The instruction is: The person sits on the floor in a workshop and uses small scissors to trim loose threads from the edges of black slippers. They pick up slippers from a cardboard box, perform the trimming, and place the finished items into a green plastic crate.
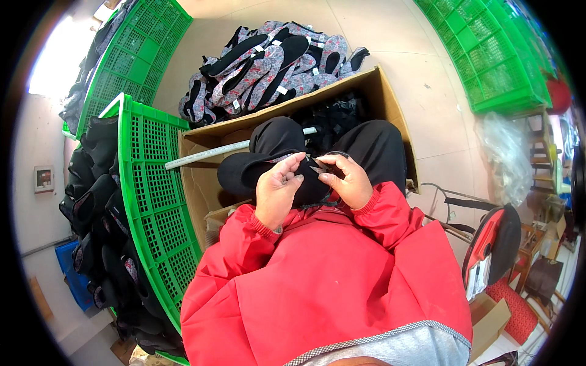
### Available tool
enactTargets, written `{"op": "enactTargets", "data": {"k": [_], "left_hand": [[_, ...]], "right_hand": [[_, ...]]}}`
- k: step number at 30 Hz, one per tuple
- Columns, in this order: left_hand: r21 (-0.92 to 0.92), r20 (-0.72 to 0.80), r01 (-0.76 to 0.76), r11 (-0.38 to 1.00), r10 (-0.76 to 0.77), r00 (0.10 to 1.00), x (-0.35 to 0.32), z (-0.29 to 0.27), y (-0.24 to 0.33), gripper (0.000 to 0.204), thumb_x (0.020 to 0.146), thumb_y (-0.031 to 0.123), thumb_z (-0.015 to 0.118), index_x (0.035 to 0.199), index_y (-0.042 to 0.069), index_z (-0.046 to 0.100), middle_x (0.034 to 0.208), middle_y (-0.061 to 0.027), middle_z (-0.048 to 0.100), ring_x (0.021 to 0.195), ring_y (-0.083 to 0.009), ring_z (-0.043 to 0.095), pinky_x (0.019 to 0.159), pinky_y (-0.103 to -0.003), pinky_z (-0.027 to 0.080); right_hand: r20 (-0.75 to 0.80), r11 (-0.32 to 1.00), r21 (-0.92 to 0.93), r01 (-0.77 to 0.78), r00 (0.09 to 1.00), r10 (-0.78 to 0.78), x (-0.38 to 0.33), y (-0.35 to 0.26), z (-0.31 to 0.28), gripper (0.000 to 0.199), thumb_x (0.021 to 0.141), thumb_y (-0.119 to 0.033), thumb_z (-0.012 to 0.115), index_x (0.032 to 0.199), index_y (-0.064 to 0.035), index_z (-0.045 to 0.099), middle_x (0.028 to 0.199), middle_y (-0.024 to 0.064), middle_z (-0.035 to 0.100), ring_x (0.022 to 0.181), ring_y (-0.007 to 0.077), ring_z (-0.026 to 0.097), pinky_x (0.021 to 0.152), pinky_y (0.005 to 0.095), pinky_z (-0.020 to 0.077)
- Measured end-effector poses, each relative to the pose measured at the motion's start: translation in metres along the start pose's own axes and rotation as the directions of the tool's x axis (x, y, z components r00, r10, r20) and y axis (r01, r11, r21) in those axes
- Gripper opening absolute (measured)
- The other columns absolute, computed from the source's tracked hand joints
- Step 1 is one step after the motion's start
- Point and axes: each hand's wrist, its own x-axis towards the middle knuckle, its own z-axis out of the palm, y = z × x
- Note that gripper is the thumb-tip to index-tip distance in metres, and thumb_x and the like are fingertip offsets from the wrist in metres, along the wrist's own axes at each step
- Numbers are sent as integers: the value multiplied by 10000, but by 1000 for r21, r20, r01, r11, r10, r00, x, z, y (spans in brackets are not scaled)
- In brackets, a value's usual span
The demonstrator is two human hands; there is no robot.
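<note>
My right hand [349, 182] is closed around small dark thread snips [318, 168], whose blades point left toward my other hand. Over my lap, my left hand [278, 188] has its fingertips pinched together; whatever is between them is too small to make out. A black padded fabric piece [237, 173] with a rounded end lies just left of that hand, across my knee. Part of it is hidden under the fingers. Both hands are close together, with the snips in the gap between them.
An open cardboard box [390, 100] surrounds my knees, with a white pipe [210, 154] across it. Beyond lies a heap of grey floral pieces [274, 67] with black lining. Green crates [160, 201] with black pieces beside them stand at left, another green crate [497, 55] at far right.
</note>
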Motion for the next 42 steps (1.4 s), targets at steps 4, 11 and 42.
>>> {"op": "enactTargets", "data": {"k": [4,11,42], "left_hand": [[13,4,1,1000,-1,1000,0,1,-2,452,843,-123,571,1283,-20,577,1157,-7,578,1050,-61,504,915,-189,395],[37,-2,-22,999,22,1000,-1,2,0,440,837,-120,575,1263,-14,598,1071,11,566,915,-38,484,828,-164,396],[712,118,-467,524,567,815,-5,22,28,249,754,-3,683,1000,33,680,807,-90,605,651,-241,560,631,-321,472]], "right_hand": [[-5,999,48,2,1000,-1,1,3,3,354,826,-140,719,1158,-53,630,1072,80,660,1000,237,579,907,317,445],[-36,983,185,-3,999,10,1,13,10,337,852,-146,719,1161,-50,627,1073,71,632,995,178,577,906,301,446],[111,805,580,-122,991,70,-23,26,-3,363,969,-213,597,1285,-43,541,1057,17,589,918,76,538,788,218,457]]}}
